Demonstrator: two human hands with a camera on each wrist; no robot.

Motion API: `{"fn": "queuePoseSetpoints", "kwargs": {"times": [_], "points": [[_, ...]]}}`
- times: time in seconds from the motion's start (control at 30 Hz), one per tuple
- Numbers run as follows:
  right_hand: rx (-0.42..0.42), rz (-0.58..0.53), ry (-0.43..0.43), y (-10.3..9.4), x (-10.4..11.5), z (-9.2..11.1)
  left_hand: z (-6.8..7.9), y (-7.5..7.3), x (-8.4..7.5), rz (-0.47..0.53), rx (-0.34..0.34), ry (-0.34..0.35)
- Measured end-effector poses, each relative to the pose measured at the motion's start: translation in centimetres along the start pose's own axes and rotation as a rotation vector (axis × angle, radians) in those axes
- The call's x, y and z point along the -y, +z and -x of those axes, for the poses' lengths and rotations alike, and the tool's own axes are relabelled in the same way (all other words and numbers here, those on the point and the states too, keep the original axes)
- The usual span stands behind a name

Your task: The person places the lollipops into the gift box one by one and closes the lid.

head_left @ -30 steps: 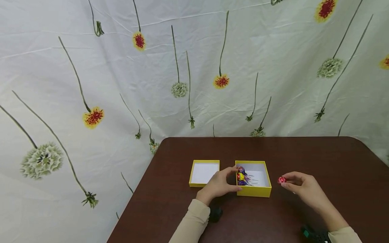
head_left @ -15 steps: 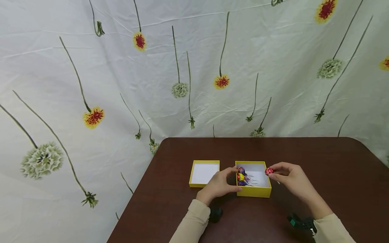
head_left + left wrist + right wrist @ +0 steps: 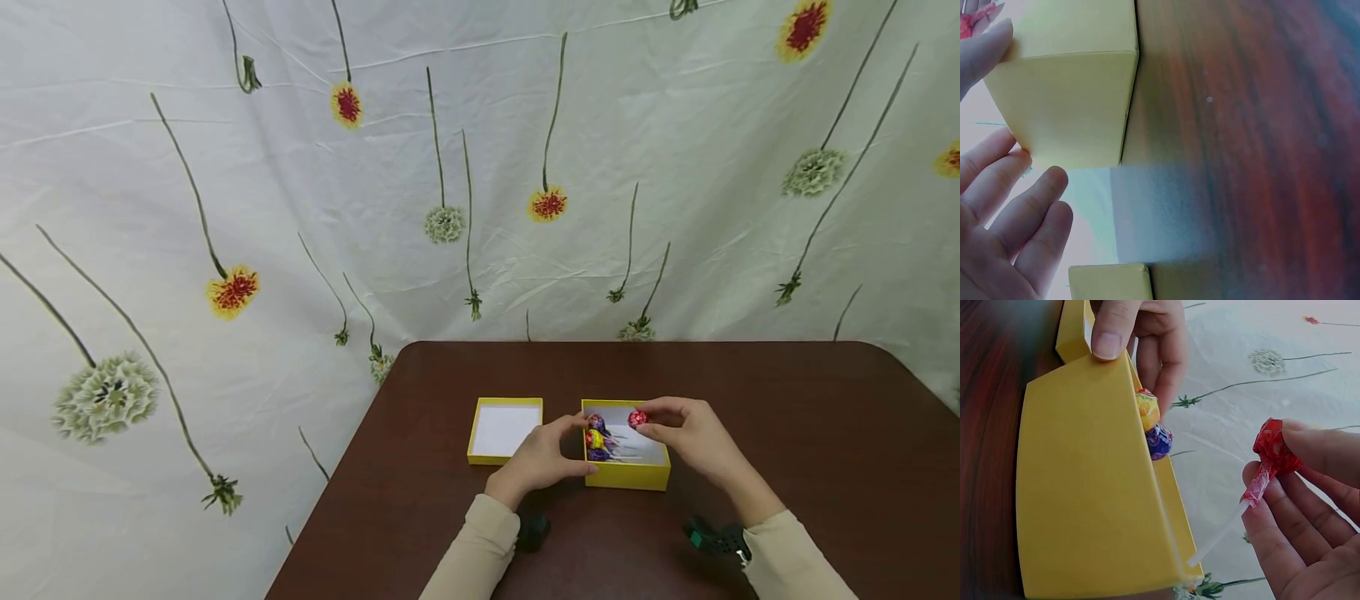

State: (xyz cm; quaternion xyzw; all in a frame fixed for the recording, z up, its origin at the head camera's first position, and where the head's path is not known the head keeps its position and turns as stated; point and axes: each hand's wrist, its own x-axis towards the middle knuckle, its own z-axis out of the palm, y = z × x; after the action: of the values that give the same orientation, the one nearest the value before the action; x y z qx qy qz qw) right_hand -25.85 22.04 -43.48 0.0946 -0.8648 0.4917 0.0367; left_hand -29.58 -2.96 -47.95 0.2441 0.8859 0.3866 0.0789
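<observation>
My right hand (image 3: 693, 435) pinches a red-wrapped lollipop (image 3: 637, 418) by its round head, over the right part of a yellow box (image 3: 626, 477). The right wrist view shows the lollipop's white stick slanting down to the box's rim. Against the left inner wall lie several wrapped lollipops (image 3: 596, 438), purple and yellow ones, their sticks pointing right. My left hand (image 3: 536, 458) holds the box's left side, thumb on the front wall and fingertips at the left wall. In the left wrist view the fingers (image 3: 1047, 231) spread beside the yellow wall.
Left of the box lies its shallow yellow lid (image 3: 489, 459), white inside up, partly behind the left hand. Both stand on a dark brown table (image 3: 780, 400). A white flower-print cloth (image 3: 495, 167) hangs behind the table. Dark wrist devices (image 3: 712, 537) sit beneath both wrists.
My right hand has carried the red lollipop leftward from beside the box to over its interior. The left hand has stayed on the box.
</observation>
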Motion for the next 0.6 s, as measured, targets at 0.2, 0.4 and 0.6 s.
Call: {"fn": "queuePoseSetpoints", "kwargs": {"times": [0.2, 0.4, 0.6], "points": [[0.0, -0.003, 0.007, 0.7, -0.2, -0.7, -0.1, 0.0, 0.1, 0.003, 0.004, -0.005], [0.011, -0.03, 0.007, 1.3, -0.9, -1.5, -0.1, 0.0, 0.0, -0.001, 0.003, -0.006], [0.016, 0.009, 0.012, 2.1, -1.6, -1.9, 0.0, 0.0, 0.2, -0.007, 0.0, 0.006]]}}
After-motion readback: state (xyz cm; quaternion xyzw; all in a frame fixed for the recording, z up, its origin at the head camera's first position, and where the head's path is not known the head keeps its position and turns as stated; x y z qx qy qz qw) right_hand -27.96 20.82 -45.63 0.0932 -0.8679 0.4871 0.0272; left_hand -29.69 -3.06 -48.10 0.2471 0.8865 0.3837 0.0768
